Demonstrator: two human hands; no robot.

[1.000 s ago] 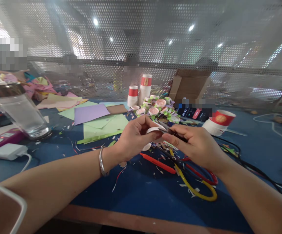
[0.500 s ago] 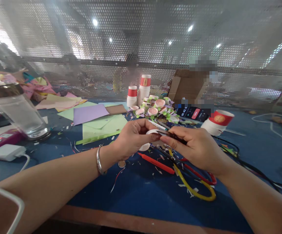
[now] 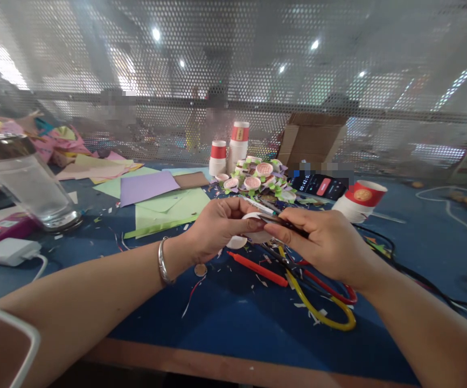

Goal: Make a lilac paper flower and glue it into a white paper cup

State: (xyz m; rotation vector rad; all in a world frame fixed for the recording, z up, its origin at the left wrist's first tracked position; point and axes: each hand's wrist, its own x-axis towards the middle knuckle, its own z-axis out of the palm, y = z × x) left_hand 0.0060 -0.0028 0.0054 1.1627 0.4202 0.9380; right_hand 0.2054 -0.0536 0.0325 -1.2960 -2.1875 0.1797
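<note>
Between the fingers and thumb of my left hand [image 3: 224, 221] is a small curved piece of white paper [image 3: 253, 216], which looks like part of a paper cup. My right hand [image 3: 322, 237] is closed around a slim dark pointed tool [image 3: 276, 220], its tip against the white piece; its exact kind is hard to make out. Beneath the hands, a white round paper piece [image 3: 237, 242] lies on the table. Closer to me are an orange-red pen [image 3: 259, 268] and large scissors [image 3: 326, 318] with yellow and red handles. A white marker [image 3: 259, 205] lies just behind my fingers.
Paper cup stacks [image 3: 239, 151] stand behind a pile of decorated cup bottoms [image 3: 253, 183]. Coloured paper sheets [image 3: 150, 188] spread leftward, near a glass jar [image 3: 35, 188]. A phone [image 3: 318, 186], a tilted cup stack [image 3: 360, 202] and black cables [image 3: 415, 277] are at right. Scraps litter the blue table [image 3: 168, 328].
The hands keep nearly the same pose, with the dark tool's tip still at the white paper piece. The whole view has shifted very slightly.
</note>
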